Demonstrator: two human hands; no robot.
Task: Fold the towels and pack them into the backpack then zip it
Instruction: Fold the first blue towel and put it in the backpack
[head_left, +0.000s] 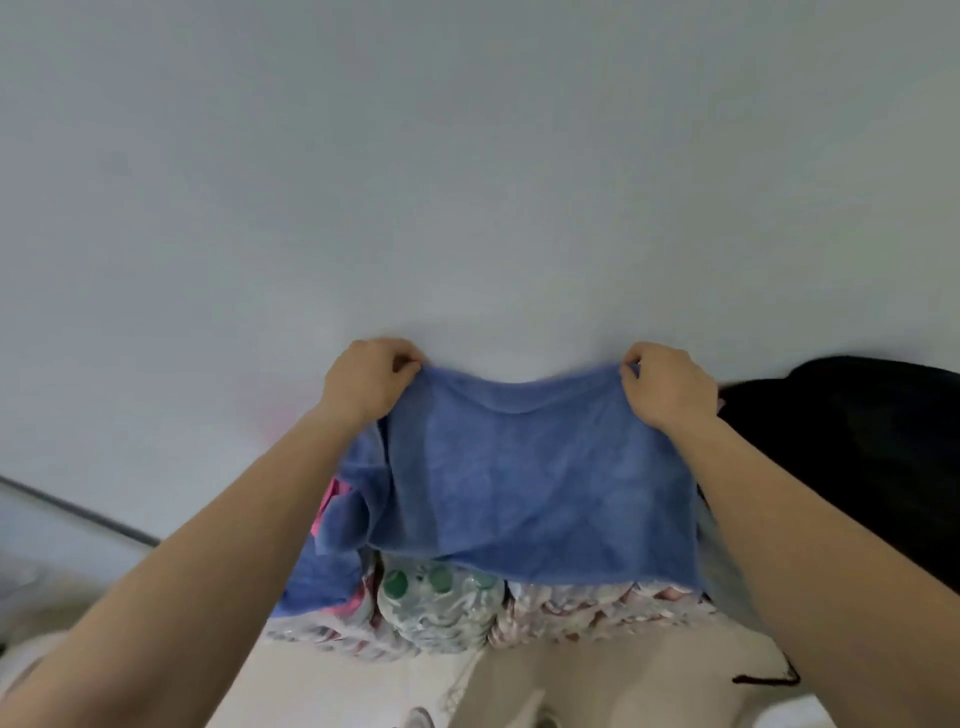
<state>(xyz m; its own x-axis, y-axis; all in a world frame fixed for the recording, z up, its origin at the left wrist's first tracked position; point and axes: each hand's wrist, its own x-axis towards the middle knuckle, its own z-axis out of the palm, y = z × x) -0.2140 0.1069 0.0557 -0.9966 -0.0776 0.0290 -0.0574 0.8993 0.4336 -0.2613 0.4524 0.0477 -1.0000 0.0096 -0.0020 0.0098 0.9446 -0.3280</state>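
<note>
Both hands are raised at the middle of the frame, each with fingers curled tight. The left hand (370, 379) pinches the upper left corner of a blue towel (530, 467) and the right hand (667, 387) pinches its upper right corner. The one towel hangs slack between them, its top edge sagging, in front of a pale wall (467, 156). At the right edge sits one black backpack (857, 457), partly cut off by the frame and too dark to tell whether it is zipped. Below the towel's hem, a shrink-wrapped pack of bottles (441, 605) shows three green caps; its other bottles are hidden. At lower left, a second blue cloth (317, 582) with pink patches lies mostly covered.
</note>
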